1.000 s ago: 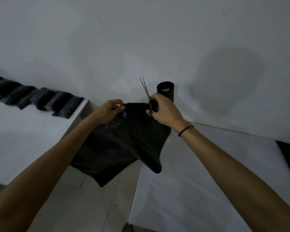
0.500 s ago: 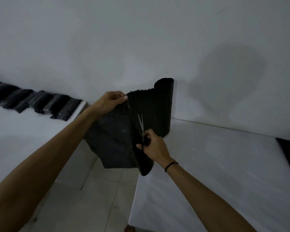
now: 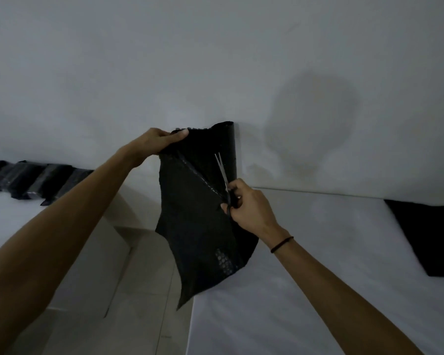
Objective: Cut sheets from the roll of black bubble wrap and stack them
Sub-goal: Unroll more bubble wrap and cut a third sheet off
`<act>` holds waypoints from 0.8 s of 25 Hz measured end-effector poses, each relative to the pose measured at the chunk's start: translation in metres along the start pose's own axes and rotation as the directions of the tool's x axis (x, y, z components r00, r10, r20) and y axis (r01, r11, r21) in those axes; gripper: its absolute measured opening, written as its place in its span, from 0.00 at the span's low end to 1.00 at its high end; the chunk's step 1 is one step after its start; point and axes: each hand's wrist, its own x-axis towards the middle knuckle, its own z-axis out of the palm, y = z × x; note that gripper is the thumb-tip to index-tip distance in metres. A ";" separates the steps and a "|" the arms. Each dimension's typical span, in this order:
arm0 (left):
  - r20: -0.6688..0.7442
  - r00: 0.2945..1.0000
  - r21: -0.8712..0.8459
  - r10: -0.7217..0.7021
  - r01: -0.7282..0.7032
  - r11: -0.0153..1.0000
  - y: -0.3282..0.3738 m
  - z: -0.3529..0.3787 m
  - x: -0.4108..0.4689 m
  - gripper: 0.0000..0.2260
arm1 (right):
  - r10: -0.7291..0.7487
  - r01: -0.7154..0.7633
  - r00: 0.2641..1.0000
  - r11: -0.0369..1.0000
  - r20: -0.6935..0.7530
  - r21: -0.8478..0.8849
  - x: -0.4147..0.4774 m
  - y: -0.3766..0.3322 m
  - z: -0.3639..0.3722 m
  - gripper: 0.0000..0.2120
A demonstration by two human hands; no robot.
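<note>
The roll of black bubble wrap point(image 3: 230, 149) stands upright against the wall at the white table's far left corner. A loose length of bubble wrap point(image 3: 192, 226) hangs from it over the gap. My left hand point(image 3: 159, 142) pinches its top edge. My right hand point(image 3: 249, 206) grips the scissors point(image 3: 222, 172), blades pointing up and lying against the wrap beside the roll. A slanted cut edge runs across the hanging sheet toward the scissors.
A row of several black packets point(image 3: 36, 180) lies along the wall on the left white surface. A black sheet point(image 3: 426, 237) lies at the right table's point(image 3: 318, 278) far right edge. Tiled floor point(image 3: 144, 290) shows in the gap between the surfaces.
My right hand with the scissors dropped from the wrap's top edge to its lower part, then rose a little along the wrap. My left hand lifted the top edge higher.
</note>
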 end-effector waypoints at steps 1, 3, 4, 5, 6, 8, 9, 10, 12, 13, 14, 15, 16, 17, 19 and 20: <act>0.026 1.000 0.002 -0.018 0.018 1.000 0.007 0.003 0.002 0.29 | -0.003 0.003 1.000 1.000 0.011 -0.012 0.000 -0.002 -0.010 0.19; 0.016 1.000 -0.028 0.006 -0.005 1.000 0.021 0.009 0.005 0.23 | 0.004 -0.003 1.000 1.000 0.028 -0.031 -0.001 -0.005 -0.026 0.18; 0.012 0.999 -0.038 0.039 -0.038 0.999 0.028 0.010 0.005 0.20 | 0.013 -0.012 0.999 0.999 0.035 -0.039 -0.003 -0.006 -0.033 0.18; 0.020 0.997 -0.037 0.071 -0.070 0.997 0.033 0.010 0.004 0.17 | 0.025 -0.023 0.999 0.999 0.043 -0.045 -0.004 -0.008 -0.039 0.19; 0.034 0.995 -0.035 0.093 -0.092 0.995 0.037 0.008 0.002 0.16 | 0.033 -0.030 0.998 0.998 0.049 -0.051 -0.005 -0.010 -0.044 0.19; 0.043 0.994 -0.054 0.101 -0.099 0.994 0.039 0.003 -0.004 0.16 | 0.027 -0.022 0.998 0.997 0.063 -0.071 -0.008 -0.014 -0.048 0.19; 0.036 0.995 -0.072 0.096 -0.093 0.993 0.038 -0.002 -0.007 0.16 | 0.021 -0.014 0.996 0.997 0.084 -0.082 -0.010 -0.017 -0.047 0.19; 0.037 0.995 -0.086 0.096 -0.093 0.992 0.037 -0.006 -0.011 0.16 | 0.022 -0.011 0.993 0.996 0.120 -0.089 -0.013 -0.018 -0.042 0.20; 0.066 0.991 -0.104 0.113 -0.106 0.989 0.037 -0.015 -0.018 0.15 | 0.031 -0.020 0.977 0.998 0.211 -0.055 -0.022 -0.021 -0.028 0.20; 0.083 0.989 -0.109 0.125 -0.116 0.987 0.036 -0.019 -0.021 0.13 | 0.033 -0.033 0.972 0.999 0.234 -0.001 -0.025 -0.022 -0.021 0.19; 0.093 0.986 -0.115 0.135 -0.124 0.986 0.036 -0.024 -0.023 0.13 | 0.032 -0.045 0.972 0.998 0.233 0.054 -0.028 -0.023 -0.016 0.17; 0.096 0.985 -0.123 0.141 -0.129 0.984 0.036 -0.027 -0.024 0.14 | 0.031 -0.052 0.977 0.994 0.213 0.094 -0.030 -0.023 -0.013 0.15; 0.089 0.986 -0.136 0.138 -0.125 0.983 0.037 -0.030 -0.024 0.15 | 0.039 -0.058 0.982 0.993 0.182 0.104 -0.030 -0.024 -0.012 0.16; 0.079 0.988 -0.153 0.130 -0.117 0.981 0.039 -0.032 -0.024 0.16 | 0.056 -0.071 0.988 0.992 0.141 0.100 -0.031 -0.028 -0.012 0.17; 0.056 0.991 -0.161 0.124 -0.113 0.980 0.044 -0.034 -0.026 0.16 | 0.119 -0.122 0.992 0.988 0.038 0.098 -0.030 -0.043 -0.007 0.25; 0.048 0.991 -0.151 0.126 -0.117 0.982 0.046 -0.034 -0.027 0.16 | 0.151 -0.150 0.989 0.982 -0.004 0.114 -0.029 -0.056 0.000 0.30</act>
